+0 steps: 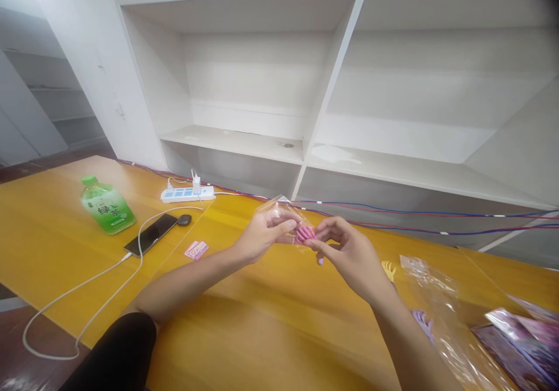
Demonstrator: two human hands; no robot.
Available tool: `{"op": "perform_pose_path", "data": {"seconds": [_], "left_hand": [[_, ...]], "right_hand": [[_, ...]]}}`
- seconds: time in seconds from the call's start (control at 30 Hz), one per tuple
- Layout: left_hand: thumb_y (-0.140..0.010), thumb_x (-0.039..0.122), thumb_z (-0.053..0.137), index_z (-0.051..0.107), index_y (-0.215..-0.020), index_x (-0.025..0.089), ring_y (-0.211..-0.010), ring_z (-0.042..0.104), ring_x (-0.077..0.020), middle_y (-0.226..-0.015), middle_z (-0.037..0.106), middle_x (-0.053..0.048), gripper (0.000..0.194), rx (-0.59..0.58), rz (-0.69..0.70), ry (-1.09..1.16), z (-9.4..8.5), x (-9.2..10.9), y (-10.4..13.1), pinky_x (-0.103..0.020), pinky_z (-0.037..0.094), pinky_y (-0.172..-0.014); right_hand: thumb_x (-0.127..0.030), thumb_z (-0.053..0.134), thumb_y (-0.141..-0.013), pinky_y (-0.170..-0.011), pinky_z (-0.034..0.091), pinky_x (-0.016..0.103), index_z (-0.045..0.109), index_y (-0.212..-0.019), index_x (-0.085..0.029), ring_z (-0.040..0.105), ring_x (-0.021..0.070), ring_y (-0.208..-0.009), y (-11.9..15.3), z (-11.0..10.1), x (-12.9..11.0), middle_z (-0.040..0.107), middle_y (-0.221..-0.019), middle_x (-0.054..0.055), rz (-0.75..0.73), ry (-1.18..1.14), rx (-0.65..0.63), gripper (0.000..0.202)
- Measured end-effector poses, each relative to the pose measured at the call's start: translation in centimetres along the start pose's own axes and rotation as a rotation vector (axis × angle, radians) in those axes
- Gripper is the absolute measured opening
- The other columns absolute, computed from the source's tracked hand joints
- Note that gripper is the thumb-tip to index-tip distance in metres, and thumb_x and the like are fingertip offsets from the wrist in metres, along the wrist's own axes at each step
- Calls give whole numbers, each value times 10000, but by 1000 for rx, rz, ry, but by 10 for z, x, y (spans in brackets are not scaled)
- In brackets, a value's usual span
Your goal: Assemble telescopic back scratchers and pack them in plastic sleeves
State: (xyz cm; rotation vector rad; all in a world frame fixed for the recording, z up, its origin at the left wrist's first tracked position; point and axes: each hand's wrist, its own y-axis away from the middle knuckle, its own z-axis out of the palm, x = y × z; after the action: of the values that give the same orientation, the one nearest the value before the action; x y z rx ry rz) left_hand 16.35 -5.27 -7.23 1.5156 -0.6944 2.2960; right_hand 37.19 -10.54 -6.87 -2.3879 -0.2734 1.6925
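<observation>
Above the middle of the yellow wooden table (244, 315), my left hand (268, 231) is closed on a small clear plastic bag (278, 208). A pink piece with finger-like prongs (305, 234) lies at the bag, between my two hands. My right hand (343, 245) pinches the pink piece from the right, thumb and fingertips together. Just below the right fingers a small purple bit (320, 260) shows; what it belongs to is hidden. Right of my right forearm lie a yellow hand-shaped piece (388, 270) and a purple one (423, 323).
Clear plastic bags (449, 315) and printed packets (524, 344) lie at the right. On the left are a green bottle (108, 206), a phone (151, 235) with a white cable, a black case (184, 220), pink cards (196, 250) and a power strip (187, 194). White shelves (244, 141) stand behind.
</observation>
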Motion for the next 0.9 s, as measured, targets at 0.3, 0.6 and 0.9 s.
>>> {"op": "perform_pose_path", "data": {"seconds": [0.3, 0.6, 0.9], "left_hand": [[-741, 457, 924, 755, -1017, 130, -854, 746, -196, -961, 776, -97, 461, -52, -72, 8, 4, -13, 2, -397, 638, -893], [-774, 432, 902, 748, -983, 120, -767, 730, -172, -899, 769, -83, 406, -12, -59, -3, 7, -16, 2, -337, 637, -779], [-751, 362, 926, 715, -1075, 122, -887, 766, -224, -949, 771, -85, 454, 189, 121, 12, -21, 27, -6, -395, 661, -839]], "right_hand": [[-686, 888, -707, -506, 570, 265, 570, -1169, -193, 652, 177, -737, -1, 5, -5, 592, -990, 56, -17, -19, 85, 747], [-659, 821, -804, -457, 522, 250, 568, -1271, -201, 570, 122, -602, 1, 9, 0, 620, -957, 38, -41, 77, 45, 702], [-634, 503, -1047, -624, 441, 242, 637, -1002, -189, 575, 126, -689, 0, -4, -4, 625, -851, 24, -10, 226, -132, 466]]}}
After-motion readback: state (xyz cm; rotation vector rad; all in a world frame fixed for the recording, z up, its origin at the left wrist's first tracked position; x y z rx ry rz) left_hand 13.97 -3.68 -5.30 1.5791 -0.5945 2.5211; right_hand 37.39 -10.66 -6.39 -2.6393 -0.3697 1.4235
